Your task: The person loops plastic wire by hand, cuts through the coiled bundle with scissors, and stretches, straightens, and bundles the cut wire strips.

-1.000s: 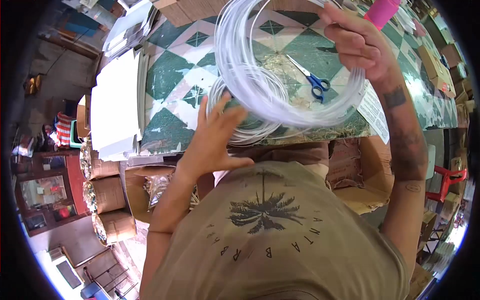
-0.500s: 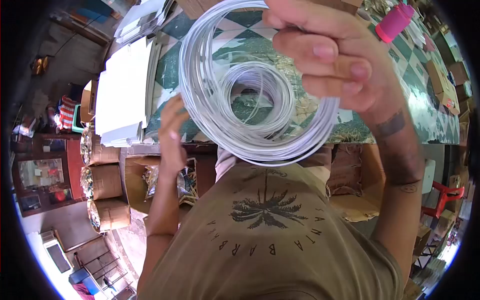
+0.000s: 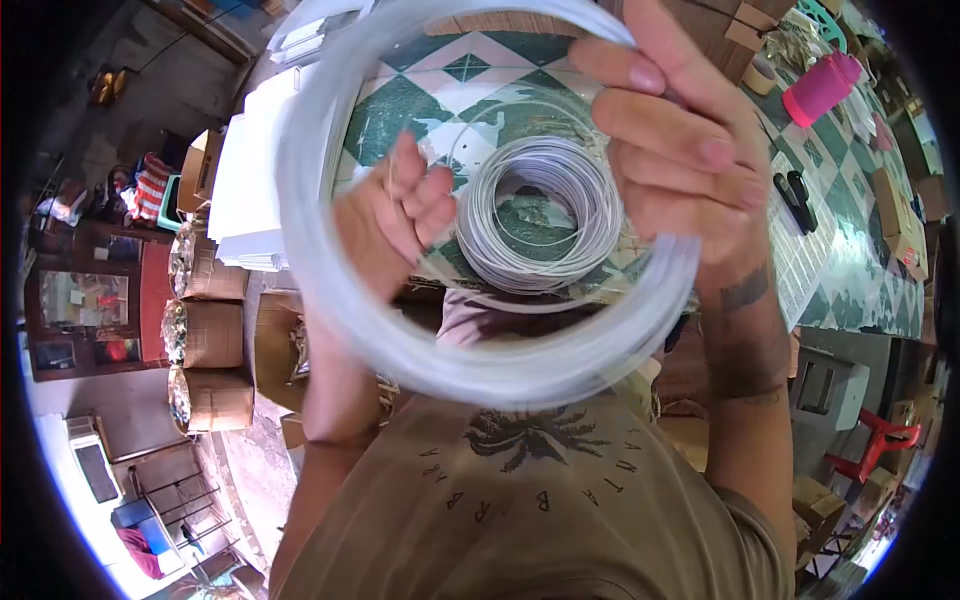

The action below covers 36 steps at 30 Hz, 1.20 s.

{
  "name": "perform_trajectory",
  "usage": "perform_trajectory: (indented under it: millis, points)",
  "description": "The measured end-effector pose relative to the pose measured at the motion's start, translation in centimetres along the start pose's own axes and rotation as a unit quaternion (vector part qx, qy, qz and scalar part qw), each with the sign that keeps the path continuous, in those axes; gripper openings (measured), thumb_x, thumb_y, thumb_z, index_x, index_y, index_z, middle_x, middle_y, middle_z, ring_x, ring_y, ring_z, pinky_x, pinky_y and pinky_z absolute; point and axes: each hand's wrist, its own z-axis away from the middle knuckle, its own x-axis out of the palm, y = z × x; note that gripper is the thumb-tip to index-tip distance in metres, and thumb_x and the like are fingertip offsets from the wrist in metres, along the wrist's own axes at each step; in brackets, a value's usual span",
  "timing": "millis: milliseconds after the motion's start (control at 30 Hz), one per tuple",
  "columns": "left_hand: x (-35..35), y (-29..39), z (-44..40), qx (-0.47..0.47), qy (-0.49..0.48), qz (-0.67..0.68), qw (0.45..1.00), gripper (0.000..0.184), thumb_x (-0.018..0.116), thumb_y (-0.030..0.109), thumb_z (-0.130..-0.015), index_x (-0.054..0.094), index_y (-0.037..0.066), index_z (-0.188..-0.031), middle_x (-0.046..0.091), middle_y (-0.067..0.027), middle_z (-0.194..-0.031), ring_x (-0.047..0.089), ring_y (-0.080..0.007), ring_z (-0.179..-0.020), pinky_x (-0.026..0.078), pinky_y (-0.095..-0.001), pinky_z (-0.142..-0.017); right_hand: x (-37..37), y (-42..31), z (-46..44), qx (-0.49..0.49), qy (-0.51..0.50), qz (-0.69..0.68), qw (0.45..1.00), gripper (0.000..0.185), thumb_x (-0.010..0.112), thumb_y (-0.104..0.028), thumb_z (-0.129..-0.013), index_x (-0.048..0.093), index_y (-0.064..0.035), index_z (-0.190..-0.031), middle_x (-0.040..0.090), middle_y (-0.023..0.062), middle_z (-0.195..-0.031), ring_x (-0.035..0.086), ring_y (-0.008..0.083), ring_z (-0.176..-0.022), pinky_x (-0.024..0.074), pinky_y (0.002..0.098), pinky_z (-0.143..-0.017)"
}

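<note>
A large coil of whitish wire hangs tilted in front of me, blurred by motion. My right hand has its fingers wrapped round the coil's right side. Behind the coil's left part, my left hand shows through the ring, palm up, fingers loosely bent and apart; thin strands pass near its fingertips, and I cannot tell whether they touch. A smaller coil of similar wire lies on the green-and-white checkered table, seen through the ring. A loose strand loops above it.
White sheets are stacked at the table's left. On the right are a pink bottle, a black-handled tool on printed paper, and a cardboard box. A red stool stands lower right; filled cartons stand at left.
The held coil has swung left and down, toward my chest, uncovering more of the coil on the table. My left hand has moved right and turned palm up. The view has shifted slightly.
</note>
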Motion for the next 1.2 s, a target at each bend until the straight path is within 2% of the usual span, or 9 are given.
perform_trajectory:
  millis: [167, 267, 400, 533, 600, 700, 967, 1100, 1200]
  points:
    - [5.4, 0.6, -6.6, -0.155, -0.034, -0.158, 0.975, 0.061, 0.038, 0.048, -0.105, 0.047, -0.003, -0.136, 0.066, -0.007, -0.085, 0.066, -0.0255, -0.072, 0.055, -0.0387, -0.07, -4.5, -1.0, 4.6, -0.06, 0.139, 0.16, 0.975, 0.044, 0.066, -0.022, -0.091, 0.05, -0.0047, -0.128, 0.068, 0.0101, -0.088, 0.059, 0.0097, -0.056, 0.0524, 0.0273, -0.073]
    - [6.0, -1.4, -9.3, -0.243, -0.137, -0.127, 0.952, 0.048, 0.037, 0.034, -0.108, 0.045, -0.003, -0.138, 0.054, 0.0005, -0.067, 0.056, -0.0164, -0.055, 0.048, -0.0314, -0.055, -2.2, 0.2, 6.4, -0.093, 0.52, 0.564, 0.635, 0.044, 0.062, -0.028, -0.096, 0.048, -0.0042, -0.13, 0.068, 0.0116, -0.091, 0.058, 0.0112, -0.053, 0.0529, 0.0263, -0.065]
    - [6.7, -5.3, -10.0, -0.267, -0.246, -0.02, 0.932, 0.023, 0.042, 0.02, -0.108, 0.046, 0.004, -0.124, 0.049, 0.0026, -0.061, 0.041, -0.0087, -0.044, 0.033, -0.0243, -0.044, -6.0, 1.1, 6.3, -0.348, 0.488, 0.592, 0.538, 0.041, 0.061, -0.03, -0.098, 0.051, -0.0036, -0.127, 0.068, 0.0098, -0.087, 0.055, 0.012, -0.048, 0.0506, 0.0241, -0.054]
    - [4.2, -4.9, -8.1, -0.248, -0.284, 0.062, 0.924, 0.033, 0.042, 0.018, -0.105, 0.049, -0.001, -0.131, 0.036, 0.0069, -0.057, 0.035, -0.0082, -0.044, 0.032, -0.0253, -0.045, -3.1, 2.5, 6.2, -0.268, 0.507, 0.287, 0.767, 0.031, 0.057, -0.025, -0.101, 0.055, -0.0026, -0.123, 0.063, 0.0016, -0.071, 0.05, 0.0105, -0.043, 0.0454, 0.0205, -0.042]
    - [2.5, -3.7, -3.9, -0.019, -0.141, -0.301, 0.943, 0.037, 0.049, 0.015, -0.098, 0.049, -0.001, -0.131, 0.049, -0.0006, -0.069, 0.044, -0.0117, -0.049, 0.036, -0.0248, -0.048, -3.9, 3.2, 6.6, -0.177, 0.263, 0.014, 0.948, 0.024, 0.046, -0.021, -0.106, 0.057, -0.0027, -0.118, 0.05, -0.0052, -0.058, 0.045, 0.0072, -0.041, 0.044, 0.0217, -0.041]
    - [1.1, -4.5, 1.9, 0.18, 0.138, -0.703, 0.675, 0.042, 0.055, 0.013, -0.091, 0.048, -0.002, -0.13, 0.061, -0.011, -0.085, 0.054, -0.0168, -0.055, 0.041, -0.0242, -0.05, -3.1, 5.8, 3.3, -0.091, 0.083, -0.107, 0.987, 0.024, 0.038, -0.018, -0.109, 0.058, -0.0068, -0.104, 0.036, -0.0082, -0.054, 0.026, 0.0024, -0.037, 0.0257, 0.021, -0.035]
    - [-0.2, -1.2, 3.7, 0.101, 0.413, -0.252, 0.87, 0.037, 0.048, 0.011, -0.097, 0.049, -0.004, -0.131, 0.064, -0.0121, -0.082, 0.057, -0.0203, -0.053, 0.046, -0.0243, -0.049, -5.6, 8.7, -4.1, -0.124, 0.184, 0.081, 0.972, 0.01, 0.059, -0.002, -0.093, 0.057, -0.0081, -0.101, 0.046, -0.0041, -0.061, 0.032, 0.0064, -0.04, 0.0268, 0.0208, -0.04]
    - [1.7, 0.1, -0.7, 0.021, 0.065, -0.185, 0.98, 0.031, 0.041, 0.014, -0.104, 0.048, -0.005, -0.128, 0.053, -0.0001, -0.058, 0.049, -0.0139, -0.043, 0.045, -0.0249, -0.044, -3.8, 5.0, 0.5, -0.232, 0.414, 0.795, 0.377, 0.053, 0.073, -0.002, -0.073, 0.057, -0.0039, -0.123, 0.061, 0.0149, -0.106, 0.06, 0.023, -0.092, 0.0503, 0.0324, -0.077]
    - [3.5, -2.2, -4.4, -0.072, -0.125, -0.099, 0.984, 0.03, 0.046, 0.012, -0.101, 0.05, -0.004, -0.126, 0.05, 0.0009, -0.057, 0.046, -0.0126, -0.042, 0.043, -0.0248, -0.043, -4.6, 3.5, 3.2, -0.304, 0.424, 0.806, 0.282, 0.06, 0.076, -0.01, -0.074, 0.051, 0.0035, -0.127, 0.053, 0.0199, -0.123, 0.059, 0.0253, -0.096, 0.0496, 0.0365, -0.084]
